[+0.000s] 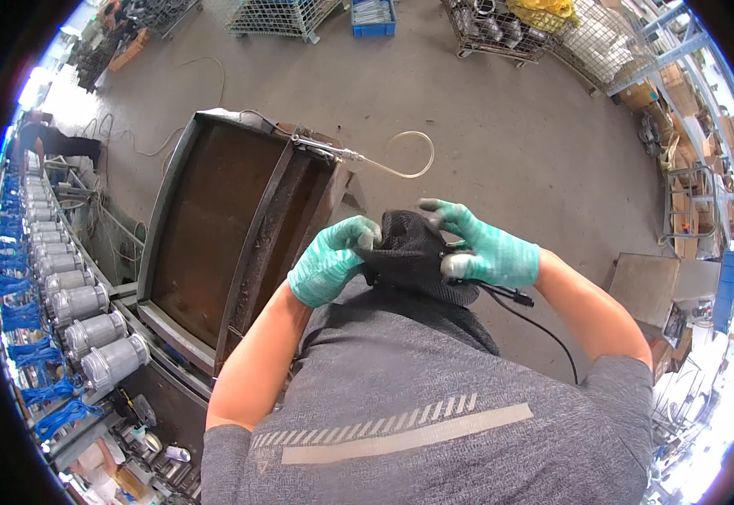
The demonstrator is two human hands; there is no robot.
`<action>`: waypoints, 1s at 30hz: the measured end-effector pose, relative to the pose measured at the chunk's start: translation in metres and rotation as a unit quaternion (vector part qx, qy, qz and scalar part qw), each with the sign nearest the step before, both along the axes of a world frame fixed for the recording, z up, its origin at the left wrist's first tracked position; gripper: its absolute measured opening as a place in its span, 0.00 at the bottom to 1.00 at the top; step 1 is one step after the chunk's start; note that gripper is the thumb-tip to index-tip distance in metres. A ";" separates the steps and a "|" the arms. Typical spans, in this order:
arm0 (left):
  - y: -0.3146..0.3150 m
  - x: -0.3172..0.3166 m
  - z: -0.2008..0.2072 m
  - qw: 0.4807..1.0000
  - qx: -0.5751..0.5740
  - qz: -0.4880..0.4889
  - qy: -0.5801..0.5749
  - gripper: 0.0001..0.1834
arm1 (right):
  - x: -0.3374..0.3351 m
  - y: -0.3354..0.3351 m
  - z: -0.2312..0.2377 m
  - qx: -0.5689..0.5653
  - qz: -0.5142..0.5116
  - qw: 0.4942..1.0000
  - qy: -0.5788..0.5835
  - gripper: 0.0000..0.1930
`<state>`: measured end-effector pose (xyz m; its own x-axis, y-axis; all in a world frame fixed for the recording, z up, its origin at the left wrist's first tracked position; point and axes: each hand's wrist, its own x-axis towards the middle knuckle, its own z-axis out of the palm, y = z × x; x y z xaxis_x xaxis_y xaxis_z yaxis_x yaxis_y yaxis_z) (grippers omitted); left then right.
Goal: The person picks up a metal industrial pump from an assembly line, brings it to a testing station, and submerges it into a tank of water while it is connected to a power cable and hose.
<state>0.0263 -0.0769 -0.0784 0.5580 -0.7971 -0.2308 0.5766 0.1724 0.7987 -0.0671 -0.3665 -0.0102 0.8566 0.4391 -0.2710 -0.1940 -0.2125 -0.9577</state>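
A black mesh pouch (409, 244), its mouth gathered and partly folded, is held up in front of my body. My left hand (331, 259), in a green glove with greyish fingertips, pinches the pouch's left rim. On the other side my right hand (493, 250), gloved alike, has its thumb and fingers around the pouch's right side; its forefinger sticks out beyond the fabric. A thin black cable (543, 321) with a small connector (522, 297) hangs below my right hand and curves down past my side. What the pouch contains is hidden.
A brown-bottomed metal trough (215, 227) stands at left, with an air gun (320, 147) and clear hose on its edge. Silvery motor housings (114, 362) line a conveyor at far left, where another person (55, 143) bends. Wire cages (501, 34) and a blue crate (373, 18) stand ahead.
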 end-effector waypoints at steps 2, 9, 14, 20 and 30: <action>-0.002 0.003 -0.001 0.999 0.027 -0.018 -0.016 0.09 | 0.017 0.011 0.009 -0.038 0.052 0.998 0.026 0.54; -0.015 0.005 0.020 0.995 0.082 -0.038 -0.028 0.12 | 0.080 0.025 -0.001 -0.030 0.192 0.977 0.093 0.60; -0.020 -0.001 0.015 0.980 0.137 -0.010 -0.144 0.11 | 0.086 0.030 -0.027 -0.145 0.212 0.959 0.123 0.41; 0.050 -0.029 0.017 0.903 0.235 0.121 -0.338 0.28 | 0.051 -0.021 -0.064 -0.170 0.180 0.930 0.271 0.46; 0.069 -0.443 -0.036 0.669 0.396 0.497 0.387 0.15 | -0.042 -0.074 -0.046 -0.043 -0.003 0.756 0.654 0.31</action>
<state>-0.4165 -0.0074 -0.1149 0.1914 0.4207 -0.8868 0.7851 0.4766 0.3956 -0.1094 -0.4409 -0.0560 -0.1659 0.3683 -0.9148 -0.9635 -0.2584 0.0707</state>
